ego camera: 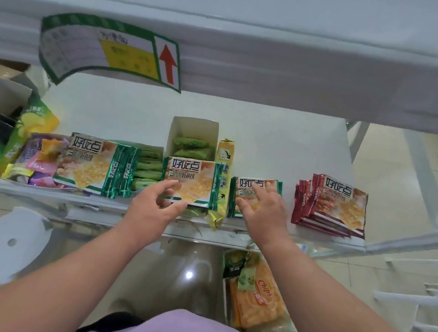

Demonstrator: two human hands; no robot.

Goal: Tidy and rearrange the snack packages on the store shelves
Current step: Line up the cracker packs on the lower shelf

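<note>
On the white shelf point(273, 134), the left hand point(155, 204) pinches the near edge of a green walnut-biscuit pack point(191, 180) between thumb and fingers point(172, 186); the pack rests over an open carton point(192, 136) of small green packets. The right hand point(265, 209) lies with spread, straight fingers pressing on a second green pack point(254, 188) to the right. These foil sachets look light, thin and slippery, with brittle biscuits inside, so a hold at the sealed edges seems kinder than squeezing the middle. The red biscuit stack point(332, 205) sits near the shelf's near lip and could slide off; open room lies toward the far side of the shelf.
</note>
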